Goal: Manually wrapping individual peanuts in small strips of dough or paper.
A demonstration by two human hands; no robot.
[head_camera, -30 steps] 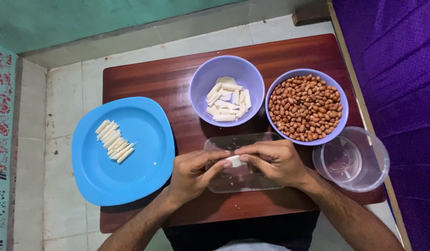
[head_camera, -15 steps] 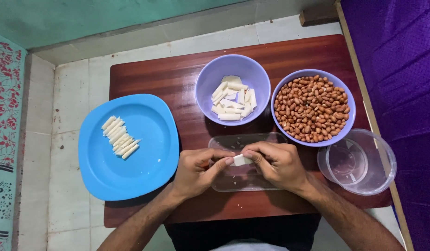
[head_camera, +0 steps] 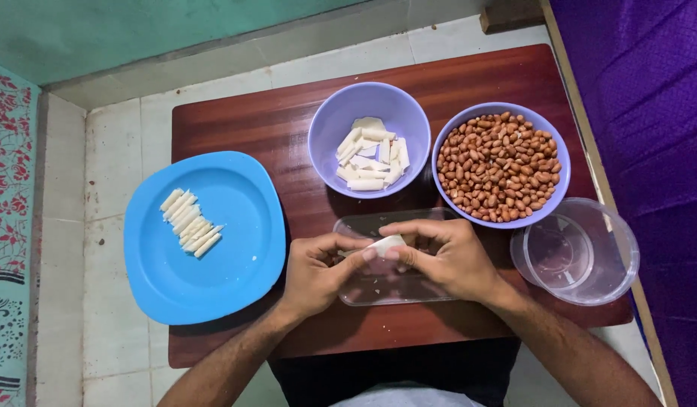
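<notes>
**White strip pinched between both hands above clear tray**

Grip: the left hand [head_camera: 318,273] and the right hand [head_camera: 448,260] meet at one small white strip [head_camera: 385,244]. Both grips are pressed together on it, fingertips of each hand closing on it from its own side. The strip is short and pale; its long axis runs roughly left to right, tilted slightly, so that each hand takes one end. Neither hand is clearly nearer; the strip sits between them, the right hand's fingers curling over it from above.

Position relative to the clear tray [head_camera: 371,290], taken as landmark:
- The strip is held just above the tray's far half; whether it touches the tray cannot be told.
- Both hands lie over the tray and hide most of it.
- Beyond the tray, near it, stands the lilac bowl of white pieces [head_camera: 369,140].
- Beyond and to the right, the lilac bowl of peanuts [head_camera: 501,164], its rim close to the tray's far right corner.
- Right of the tray, the clear round container [head_camera: 576,251], nothing visible inside.
- Left of the tray, the blue plate [head_camera: 213,249], carrying a row of rolled white sticks [head_camera: 190,221] laid side by side.

All stand on the dark wooden desk [head_camera: 235,120].
</notes>
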